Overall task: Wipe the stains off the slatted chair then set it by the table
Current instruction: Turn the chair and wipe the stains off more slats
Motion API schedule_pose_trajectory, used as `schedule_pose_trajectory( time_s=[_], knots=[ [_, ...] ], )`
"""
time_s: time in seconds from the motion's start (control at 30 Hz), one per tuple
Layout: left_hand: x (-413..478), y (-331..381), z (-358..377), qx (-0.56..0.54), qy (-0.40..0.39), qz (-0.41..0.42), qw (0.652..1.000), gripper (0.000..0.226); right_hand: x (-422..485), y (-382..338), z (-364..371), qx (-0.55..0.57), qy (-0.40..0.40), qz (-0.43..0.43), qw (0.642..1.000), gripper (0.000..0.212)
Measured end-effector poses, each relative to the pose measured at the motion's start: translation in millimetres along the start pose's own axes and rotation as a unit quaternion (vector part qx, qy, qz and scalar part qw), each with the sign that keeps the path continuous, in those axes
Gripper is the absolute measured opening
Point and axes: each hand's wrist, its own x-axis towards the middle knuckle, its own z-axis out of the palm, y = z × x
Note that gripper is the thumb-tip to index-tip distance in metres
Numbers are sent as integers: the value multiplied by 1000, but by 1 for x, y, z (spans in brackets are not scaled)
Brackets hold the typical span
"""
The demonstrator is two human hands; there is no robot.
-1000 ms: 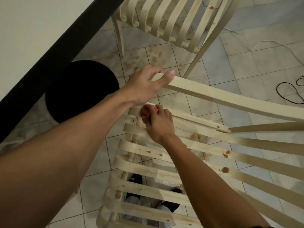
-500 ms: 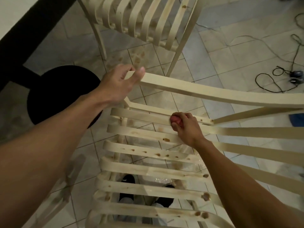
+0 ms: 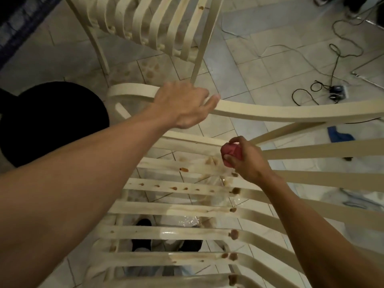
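Shifted rightward along its slat, the right hand (image 3: 248, 162) clutches a red cloth (image 3: 229, 152) while the left hand (image 3: 182, 104) clasps the slatted chair (image 3: 166, 208) by its top rail (image 3: 270, 113); scrub the stains (image 3: 184, 169) firmly.

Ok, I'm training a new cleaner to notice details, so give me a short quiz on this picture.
1. True or false: the left hand grips the top rail of the slatted chair.
2. What does the right hand hold? A a spray bottle; B a small red wad; C a brush.
3. Short answer: what colour are the stains on the chair?
Key: 1 true; 2 B; 3 brown.
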Motion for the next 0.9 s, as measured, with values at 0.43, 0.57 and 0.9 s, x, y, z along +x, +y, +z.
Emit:
schedule_pose_trajectory(
  time_s=[0.43,0.57,0.9],
  knots=[
    [3,-2,-5,23,-34,-18,999,69,-28,45,39,-306,43,31,951,42],
    [4,-1,-4,28,-35,-15,999,69,-26,49,44,-347,56,36,936,37],
    [2,-1,-6,27,-25,-15,999,63,5,44,22,-353,-133,28,926,37]
  ],
)
